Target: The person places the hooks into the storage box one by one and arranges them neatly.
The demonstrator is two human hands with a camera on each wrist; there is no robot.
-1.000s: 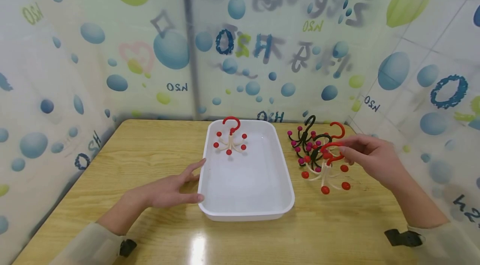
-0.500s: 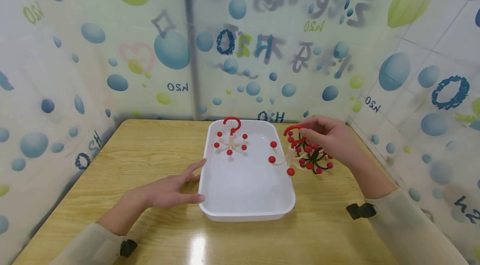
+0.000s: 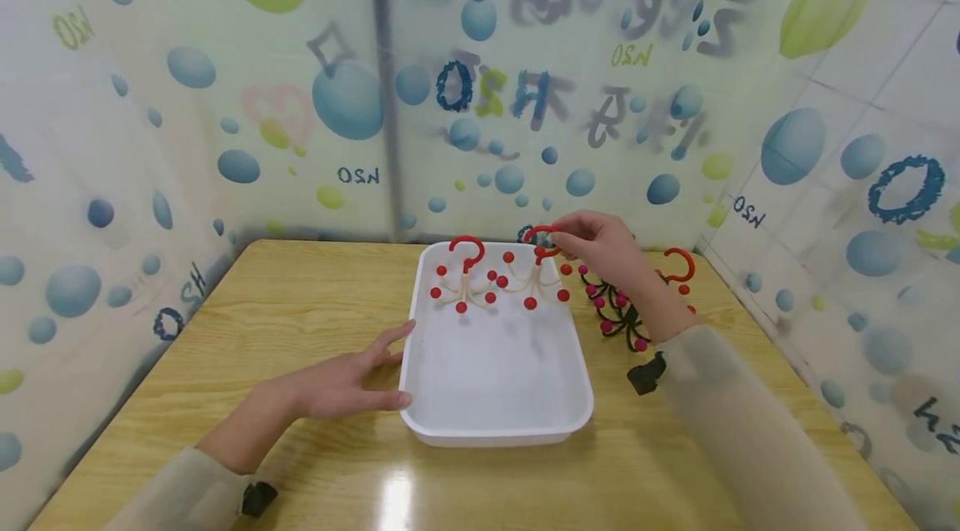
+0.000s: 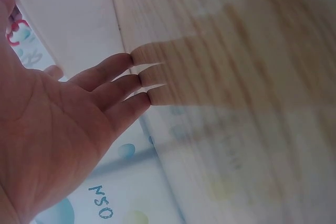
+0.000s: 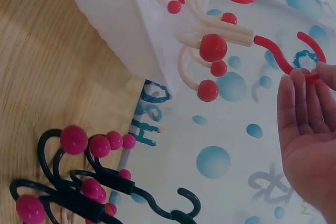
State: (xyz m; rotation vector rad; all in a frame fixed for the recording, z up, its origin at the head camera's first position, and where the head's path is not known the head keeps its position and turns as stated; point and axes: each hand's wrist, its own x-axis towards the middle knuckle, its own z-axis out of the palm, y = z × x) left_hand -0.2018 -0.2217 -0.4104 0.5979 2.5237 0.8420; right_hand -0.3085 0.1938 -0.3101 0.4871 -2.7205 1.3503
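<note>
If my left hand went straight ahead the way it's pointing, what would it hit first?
The white, rectangular, plastic-looking tray, at its left side. Your left hand seems to touch it there, though contact is hard to judge.

Right hand (image 3: 603, 246) shifted left, held red-hooked hanger (image 3: 537, 273) now over tray (image 3: 495, 377)

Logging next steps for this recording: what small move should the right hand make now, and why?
Probably lower the held red-hooked hanger fully onto the floor of the white tray. The right hand pinches its hook at the tray's far end, beside a matching hanger already inside, and the left hand touches the tray's left side.
</note>
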